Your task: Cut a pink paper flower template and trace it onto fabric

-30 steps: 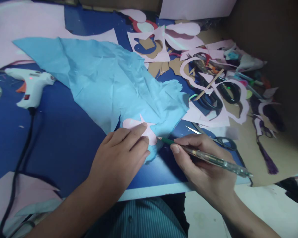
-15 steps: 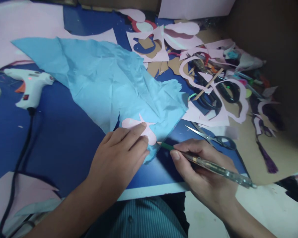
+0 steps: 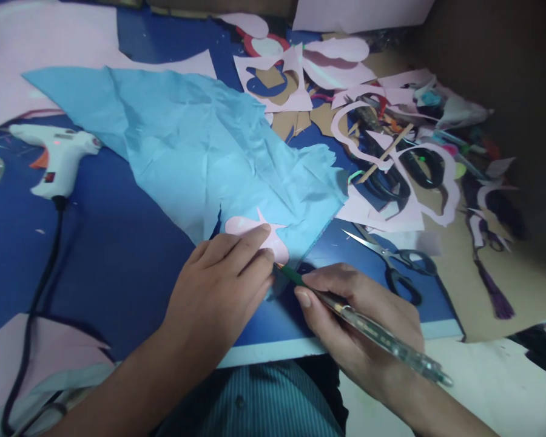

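A small pink paper cutout (image 3: 278,246) with rounded lobes and a pointed tip lies on a crumpled light-blue sheet (image 3: 173,145). My left hand (image 3: 222,279) is laid flat over it, fingers stretched out and pressing it down, so part of the cutout is hidden. In my right hand (image 3: 364,315) is a green pencil (image 3: 293,274) set in a clear pen barrel, pinched between thumb and fingers. Its point touches the blue sheet at the cutout's lower edge, close to my left fingertips. Open-bladed scissors (image 3: 386,254) lie just beyond my right hand.
A white glue gun (image 3: 61,155) with a black cord lies at the left on the blue tabletop (image 3: 118,261). Pink paper offcuts (image 3: 273,79), cardboard scraps and tools crowd the back right. A purple tassel (image 3: 494,288) rests on brown cardboard (image 3: 455,267) at the right.
My right hand has moved left and slightly down, carrying the pencil point along the cutout's lower edge toward my left fingers. More of the scissors' handles shows. My left hand stays in place.
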`<state>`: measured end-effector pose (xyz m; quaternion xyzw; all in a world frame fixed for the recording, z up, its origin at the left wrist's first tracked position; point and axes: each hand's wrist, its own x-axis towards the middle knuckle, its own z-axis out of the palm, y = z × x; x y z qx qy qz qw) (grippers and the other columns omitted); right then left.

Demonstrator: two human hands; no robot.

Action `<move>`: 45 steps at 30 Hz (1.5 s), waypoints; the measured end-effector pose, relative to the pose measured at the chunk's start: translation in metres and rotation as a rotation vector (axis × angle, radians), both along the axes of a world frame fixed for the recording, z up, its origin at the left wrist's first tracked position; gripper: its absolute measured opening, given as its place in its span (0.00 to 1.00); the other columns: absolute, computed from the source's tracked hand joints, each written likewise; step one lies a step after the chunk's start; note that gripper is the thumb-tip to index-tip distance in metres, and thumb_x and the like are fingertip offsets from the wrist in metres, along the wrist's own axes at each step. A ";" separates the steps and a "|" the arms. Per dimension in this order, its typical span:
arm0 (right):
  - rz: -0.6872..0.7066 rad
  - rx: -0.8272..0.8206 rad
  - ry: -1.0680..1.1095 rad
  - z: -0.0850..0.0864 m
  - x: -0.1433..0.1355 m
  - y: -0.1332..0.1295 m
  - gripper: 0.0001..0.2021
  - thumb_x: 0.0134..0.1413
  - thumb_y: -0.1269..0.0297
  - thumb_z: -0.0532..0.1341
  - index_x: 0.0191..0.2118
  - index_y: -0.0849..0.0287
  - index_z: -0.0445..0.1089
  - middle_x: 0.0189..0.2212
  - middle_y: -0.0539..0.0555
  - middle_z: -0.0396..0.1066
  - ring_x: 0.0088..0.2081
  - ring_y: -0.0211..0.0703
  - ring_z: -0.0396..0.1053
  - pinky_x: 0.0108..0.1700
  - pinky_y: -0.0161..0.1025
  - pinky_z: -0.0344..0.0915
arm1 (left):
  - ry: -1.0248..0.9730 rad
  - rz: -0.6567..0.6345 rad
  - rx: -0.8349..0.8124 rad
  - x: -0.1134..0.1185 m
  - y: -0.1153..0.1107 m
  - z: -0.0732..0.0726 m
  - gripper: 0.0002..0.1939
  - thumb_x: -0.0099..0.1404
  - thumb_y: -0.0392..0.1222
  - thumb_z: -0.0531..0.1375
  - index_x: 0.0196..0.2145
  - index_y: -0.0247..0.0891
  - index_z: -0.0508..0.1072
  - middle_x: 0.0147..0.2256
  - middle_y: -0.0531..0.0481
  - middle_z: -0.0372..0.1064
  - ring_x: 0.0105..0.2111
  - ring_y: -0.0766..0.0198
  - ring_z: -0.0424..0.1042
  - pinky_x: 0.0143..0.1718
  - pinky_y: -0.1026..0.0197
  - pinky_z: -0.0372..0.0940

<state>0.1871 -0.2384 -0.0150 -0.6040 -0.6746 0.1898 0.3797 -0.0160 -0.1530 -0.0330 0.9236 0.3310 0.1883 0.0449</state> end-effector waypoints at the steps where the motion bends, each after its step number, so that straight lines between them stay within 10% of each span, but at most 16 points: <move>1: 0.005 0.005 0.004 -0.001 0.000 0.000 0.04 0.72 0.67 0.68 0.46 0.51 0.74 0.38 0.49 0.83 0.34 0.42 0.82 0.38 0.37 0.79 | 0.000 -0.001 0.000 0.000 0.000 0.000 0.14 0.82 0.39 0.55 0.48 0.39 0.82 0.63 0.49 0.79 0.47 0.50 0.79 0.45 0.45 0.73; 29: -0.140 0.008 -0.027 0.016 0.020 0.003 0.03 0.69 0.61 0.71 0.44 0.48 0.77 0.33 0.47 0.82 0.27 0.41 0.78 0.29 0.38 0.73 | -0.004 -0.019 -0.010 -0.001 0.000 -0.004 0.12 0.82 0.40 0.57 0.49 0.40 0.82 0.64 0.48 0.77 0.50 0.50 0.78 0.46 0.46 0.71; 38: 0.075 -0.155 0.026 0.055 0.028 0.077 0.08 0.68 0.61 0.69 0.35 0.54 0.78 0.26 0.48 0.77 0.24 0.39 0.72 0.23 0.36 0.61 | -0.011 0.007 0.008 -0.001 -0.001 -0.007 0.11 0.80 0.39 0.58 0.51 0.39 0.81 0.62 0.48 0.79 0.49 0.52 0.77 0.45 0.48 0.70; 45: 0.235 -0.312 0.294 0.037 0.030 0.151 0.11 0.66 0.63 0.71 0.32 0.56 0.73 0.23 0.47 0.73 0.24 0.38 0.69 0.29 0.36 0.64 | -0.012 0.016 -0.018 -0.001 -0.001 -0.007 0.08 0.79 0.39 0.61 0.49 0.40 0.81 0.65 0.47 0.77 0.50 0.53 0.77 0.45 0.48 0.69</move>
